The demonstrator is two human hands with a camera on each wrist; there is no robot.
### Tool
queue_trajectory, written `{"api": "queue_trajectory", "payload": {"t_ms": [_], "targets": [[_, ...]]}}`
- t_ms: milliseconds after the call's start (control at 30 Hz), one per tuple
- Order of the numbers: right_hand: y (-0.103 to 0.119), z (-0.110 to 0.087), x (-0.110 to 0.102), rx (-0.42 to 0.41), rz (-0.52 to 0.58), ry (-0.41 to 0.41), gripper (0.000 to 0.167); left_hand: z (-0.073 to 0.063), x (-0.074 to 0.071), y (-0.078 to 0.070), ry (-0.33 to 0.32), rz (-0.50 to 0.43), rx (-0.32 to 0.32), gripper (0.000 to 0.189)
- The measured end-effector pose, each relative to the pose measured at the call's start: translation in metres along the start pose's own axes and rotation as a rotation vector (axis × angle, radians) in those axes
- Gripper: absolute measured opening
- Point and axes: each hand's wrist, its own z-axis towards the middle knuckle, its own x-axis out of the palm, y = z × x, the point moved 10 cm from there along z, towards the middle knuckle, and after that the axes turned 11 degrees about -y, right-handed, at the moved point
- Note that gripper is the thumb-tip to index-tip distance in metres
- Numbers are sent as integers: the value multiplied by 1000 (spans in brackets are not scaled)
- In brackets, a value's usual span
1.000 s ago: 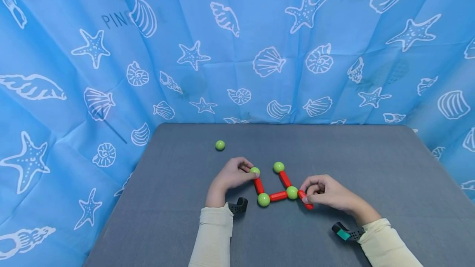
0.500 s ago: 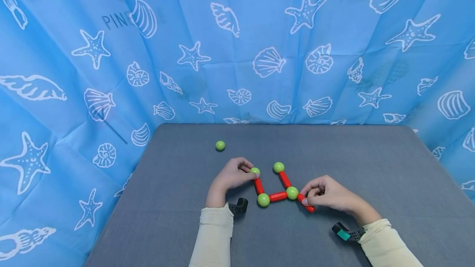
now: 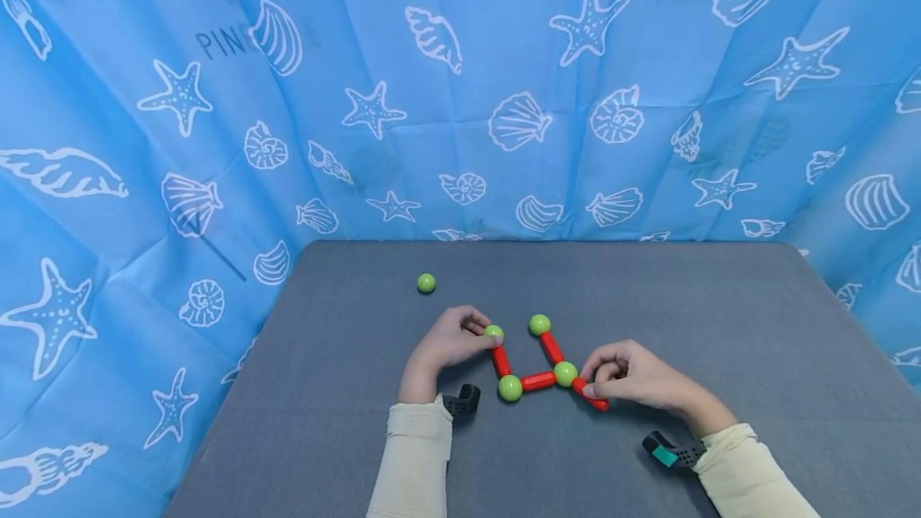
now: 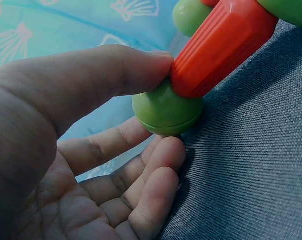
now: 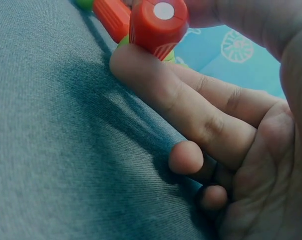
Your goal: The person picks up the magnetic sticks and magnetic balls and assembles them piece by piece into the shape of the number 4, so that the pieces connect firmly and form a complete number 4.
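My left hand (image 3: 455, 337) pinches a green ball (image 4: 165, 107) between thumb and fingers. From that ball a red magnetic rod (image 3: 500, 361) runs to a second green ball (image 3: 510, 388) at the near left corner. Another red rod (image 3: 538, 381) joins this corner to the green ball (image 3: 565, 374) on the right, and a further rod (image 3: 552, 348) leads from there to a ball (image 3: 540, 324) at the back. My right hand (image 3: 636, 374) grips a loose-ended red rod (image 5: 158, 22), its far end right at the right corner ball. A pale round disc shows on its near end.
A single green ball (image 3: 426, 283) lies apart, farther back on the grey cloth-covered table (image 3: 691, 294). Behind the table hangs a blue curtain (image 3: 460, 142) with shell and starfish prints. Each wrist wears a black strap mount.
The red rod in my right hand has swung to a flatter slant, its far end coming up against the right corner ball. My left hand keeps its place on its ball.
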Motion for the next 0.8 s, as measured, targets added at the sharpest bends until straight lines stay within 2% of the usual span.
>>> {"api": "queue_trajectory", "payload": {"t_ms": [400,800], "targets": [[3,0,3,-42,8,14,19,0,0,0,4,0,-8,31],[-4,2,1,21,-32,-7,20,1,1,1,4,-3,-13,30]]}}
